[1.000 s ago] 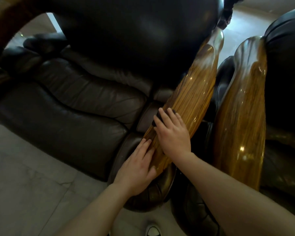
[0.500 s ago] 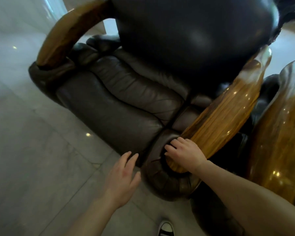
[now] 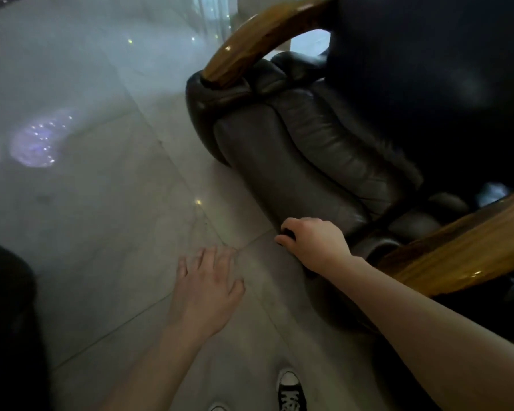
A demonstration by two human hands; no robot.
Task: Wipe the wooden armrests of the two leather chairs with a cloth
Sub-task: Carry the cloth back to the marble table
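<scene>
A dark leather chair (image 3: 324, 155) fills the right side of the head view. Its far wooden armrest (image 3: 250, 46) curves up at the top. Its near wooden armrest (image 3: 463, 244) runs off the right edge. My right hand (image 3: 312, 241) is closed around a dark cloth (image 3: 288, 232), only a small bit of which shows under the fingers. It hovers at the front edge of the seat cushion, left of the near armrest. My left hand (image 3: 208, 286) hangs over the floor with its fingers spread, holding nothing. The second chair is out of view.
Pale glossy floor tiles (image 3: 101, 203) spread across the left and middle, with light reflections. My black-and-white shoe (image 3: 290, 387) stands at the bottom. A dark blurred shape (image 3: 6, 321) sits at the lower left edge.
The view has swung left. My right hand left the near armrest and moved to the seat's front edge with the cloth. My left hand came off the chair and hangs over the floor.
</scene>
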